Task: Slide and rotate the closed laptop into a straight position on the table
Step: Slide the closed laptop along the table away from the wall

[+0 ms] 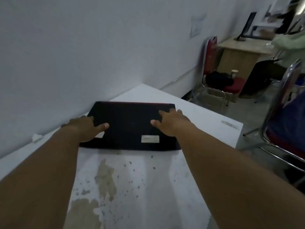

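Note:
A closed black laptop (130, 124) lies flat on the white table (206, 129), near the table's far corner by the wall. A silver sticker (150, 139) shows on its lid near the front edge. My left hand (85, 127) grips the laptop's left side, thumb on the lid and fingers around the edge. On the right side of the lid my right hand (171, 123) presses with fingers spread, the fingertips reaching the right edge. The laptop's edges sit at an angle to the table's edges.
The table top has worn, peeling patches (105, 177) in front of the laptop. A crumpled white scrap (37, 137) lies by the wall at left. Red chairs with chrome frames (212, 75) stand to the right, and a person sits at a wooden desk (239, 52) beyond.

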